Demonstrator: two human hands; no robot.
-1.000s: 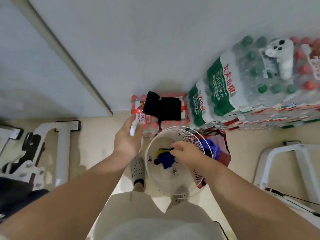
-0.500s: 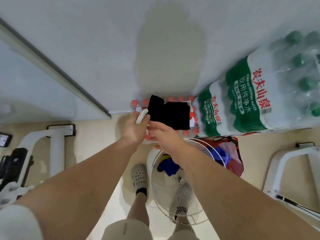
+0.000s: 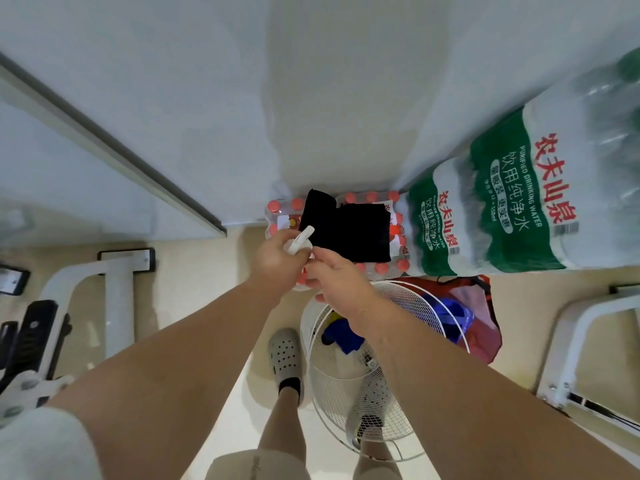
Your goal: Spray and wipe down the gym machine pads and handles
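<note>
My left hand (image 3: pixel 275 259) is closed around a spray bottle whose white trigger head (image 3: pixel 300 241) sticks up above my fingers. My right hand (image 3: pixel 341 277) meets it from the right, fingers curled on the bottle's lower part, which is mostly hidden. Just beyond both hands a black cloth (image 3: pixel 349 230) lies folded on a pack of red-capped bottles (image 3: pixel 277 211) against the wall. A blue cloth (image 3: pixel 343 337) lies inside a white wire fan guard (image 3: pixel 388 386) under my right forearm.
Green-labelled water packs (image 3: pixel 502 209) are stacked at the right, with a red bag (image 3: pixel 485 323) below them. White machine frames stand at the left (image 3: pixel 116 282) and right (image 3: pixel 581 341). My grey shoe (image 3: pixel 285 355) is beside the fan guard.
My right hand left the blue cloth in the fan guard and rose to meet my left hand at the bottle. The view has moved closer to the wall.
</note>
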